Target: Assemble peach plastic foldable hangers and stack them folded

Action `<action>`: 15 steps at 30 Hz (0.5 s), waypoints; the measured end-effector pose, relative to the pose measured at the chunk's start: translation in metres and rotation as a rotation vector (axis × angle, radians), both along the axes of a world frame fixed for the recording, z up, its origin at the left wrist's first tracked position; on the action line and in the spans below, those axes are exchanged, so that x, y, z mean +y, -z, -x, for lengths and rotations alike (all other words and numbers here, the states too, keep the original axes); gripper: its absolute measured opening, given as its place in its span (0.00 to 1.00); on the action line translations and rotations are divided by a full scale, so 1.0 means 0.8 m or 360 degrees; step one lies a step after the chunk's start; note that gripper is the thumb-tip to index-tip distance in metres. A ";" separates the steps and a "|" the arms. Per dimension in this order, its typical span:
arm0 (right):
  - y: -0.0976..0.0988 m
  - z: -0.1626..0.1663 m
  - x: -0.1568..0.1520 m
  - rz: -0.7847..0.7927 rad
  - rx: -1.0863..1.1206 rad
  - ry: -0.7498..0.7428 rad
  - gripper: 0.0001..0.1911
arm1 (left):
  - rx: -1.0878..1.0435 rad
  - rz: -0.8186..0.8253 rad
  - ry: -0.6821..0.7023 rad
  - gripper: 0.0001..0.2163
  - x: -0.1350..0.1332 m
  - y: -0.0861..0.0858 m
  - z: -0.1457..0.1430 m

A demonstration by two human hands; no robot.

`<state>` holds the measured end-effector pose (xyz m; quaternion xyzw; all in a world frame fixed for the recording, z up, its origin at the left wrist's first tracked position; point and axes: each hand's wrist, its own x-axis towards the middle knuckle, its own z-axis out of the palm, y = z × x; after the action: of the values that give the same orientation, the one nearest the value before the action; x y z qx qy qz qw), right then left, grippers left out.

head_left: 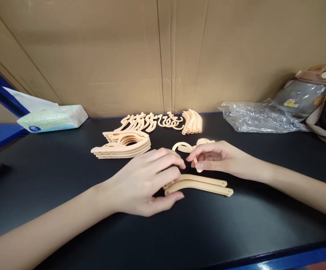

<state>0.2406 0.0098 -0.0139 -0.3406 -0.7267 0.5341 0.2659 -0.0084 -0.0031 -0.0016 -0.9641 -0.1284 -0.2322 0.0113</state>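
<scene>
My right hand [216, 159] pinches a beige hanger hook [183, 144] between thumb and fingers, its curved end pointing left. Just behind it lies a beige hanger part [205, 141], partly hidden by my fingers. My left hand [148, 182] holds nothing; its fingers are bent and spread, with the fingertips above the left ends of two curved beige hanger arms [199, 185]. Those arms lie side by side on the black table [163, 240], and whether my left hand touches them I cannot tell.
A stack of folded beige hangers [123, 145] lies behind my left hand. Further back are several hanger arms [192, 122], loose hooks [170, 120] and other curved parts [137, 122]. A tissue pack [53, 118] stands left; clear plastic wrap [261, 116] and a bag [303, 93] are right.
</scene>
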 end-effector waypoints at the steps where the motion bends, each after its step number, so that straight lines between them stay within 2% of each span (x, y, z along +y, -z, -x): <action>1: 0.000 0.000 0.000 -0.0004 -0.0005 0.0000 0.13 | 0.0026 0.0041 0.0053 0.06 -0.001 0.000 -0.001; 4: 0.000 0.000 0.000 -0.0023 -0.0025 -0.0001 0.13 | 0.0112 0.0111 0.0110 0.08 -0.002 0.002 -0.003; 15: -0.001 0.004 0.000 0.0004 -0.0015 0.0001 0.12 | 0.0323 0.0247 -0.0151 0.07 -0.003 0.006 -0.009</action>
<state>0.2378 0.0097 -0.0129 -0.3438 -0.7271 0.5333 0.2622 -0.0011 -0.0055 -0.0062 -0.9734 -0.1897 -0.1221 -0.0393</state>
